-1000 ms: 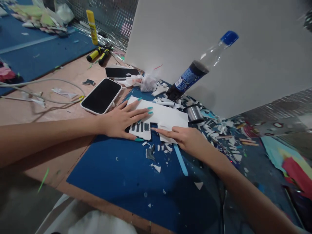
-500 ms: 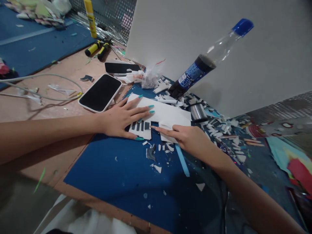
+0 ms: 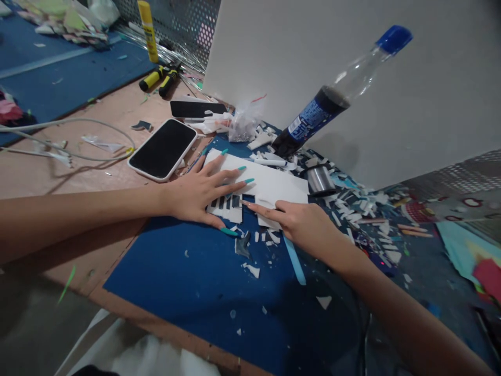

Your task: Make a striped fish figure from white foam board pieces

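Note:
A white foam sheet [image 3: 274, 184] with several narrow slots cut along its near edge lies on a blue cutting mat [image 3: 203, 277]. My left hand [image 3: 195, 193] lies flat on the sheet's left part, fingers spread, teal nails showing. My right hand [image 3: 301, 224] rests at the sheet's near edge. Its index finger stretches to the slots, its tip touching the sheet, and the other fingers are curled under. Whether a thin tool lies under that finger is hidden. White offcuts [image 3: 252, 270] lie scattered just below both hands.
A phone [image 3: 163, 149] lies face up left of the sheet, a second dark phone [image 3: 193, 109] behind it. A cola bottle [image 3: 336, 96] leans against a large white board [image 3: 352, 78]. A metal tape roll [image 3: 319, 180], yellow-handled tools [image 3: 158, 81], a glue stick [image 3: 148, 31], cables [image 3: 70, 125] and paper scraps [image 3: 368, 209] lie around.
Both hands stay on the sheet. My left thumb has slid a little toward me along the near edge, and the view has shifted slightly.

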The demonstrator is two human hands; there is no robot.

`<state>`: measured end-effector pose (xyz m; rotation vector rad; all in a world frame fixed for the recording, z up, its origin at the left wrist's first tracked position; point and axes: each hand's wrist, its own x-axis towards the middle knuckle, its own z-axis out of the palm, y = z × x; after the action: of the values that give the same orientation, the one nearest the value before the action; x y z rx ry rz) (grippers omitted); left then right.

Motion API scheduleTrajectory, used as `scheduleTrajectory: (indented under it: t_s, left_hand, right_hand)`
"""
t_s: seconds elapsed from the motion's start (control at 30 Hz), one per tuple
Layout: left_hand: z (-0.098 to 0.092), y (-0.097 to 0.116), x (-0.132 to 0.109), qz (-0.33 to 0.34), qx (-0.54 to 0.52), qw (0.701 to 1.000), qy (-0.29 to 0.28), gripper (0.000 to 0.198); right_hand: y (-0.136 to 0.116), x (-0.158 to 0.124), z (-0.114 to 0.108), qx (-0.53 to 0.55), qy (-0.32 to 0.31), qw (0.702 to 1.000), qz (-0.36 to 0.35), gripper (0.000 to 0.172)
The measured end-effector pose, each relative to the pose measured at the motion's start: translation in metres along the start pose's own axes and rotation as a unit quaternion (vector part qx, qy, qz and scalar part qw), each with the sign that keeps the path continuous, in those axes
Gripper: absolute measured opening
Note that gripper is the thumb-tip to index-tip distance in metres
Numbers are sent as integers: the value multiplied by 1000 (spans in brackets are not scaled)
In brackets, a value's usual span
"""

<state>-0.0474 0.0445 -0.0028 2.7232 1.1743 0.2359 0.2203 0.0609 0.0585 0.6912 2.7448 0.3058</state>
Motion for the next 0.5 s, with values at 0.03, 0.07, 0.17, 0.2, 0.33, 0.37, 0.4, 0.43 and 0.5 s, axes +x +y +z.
scheduleTrajectory:
  t_s: [0.03,0.07,0.17,0.2,0.33,0.37,0.4,0.43,0.5]
  left_hand:
    - [1,1,1,-5,-1,1000,1,95]
    - [1,1,2,-11,-2,1000,1,95]
    - [1,4,4,-26,-11,1000,1,91]
    - [1,5,5,-30,-14,999,2,89]
    - [1,9,7,-41,-17,999,11,82]
    - [1,10,8,-43,-16,999,14,82]
    - [1,11,9,-44,-15,999,16,81]
    - [1,11,9,-46,-14,999,17,81]
    - [1,12,10,-48,-18,999,17,82]
  right_hand:
    - [0,1,0,-2,-2,1000,2,67]
    - [-1,1,-1,-3,-4,1000,3,68]
    - [-2,3,-1,7,-4,1000,2,67]
    - [-2,3,-1,11,-3,1000,1,65]
    - [-1,3,2,10,-4,1000,-3,63]
    - [-1,3,3,7,-5,1000,-4,64]
    - [-1,3,4,4,-6,1000,-5,65]
    - [-1,4,5,2,-7,1000,-6,66]
    - [-1,5,7,0,-7,1000,-9,65]
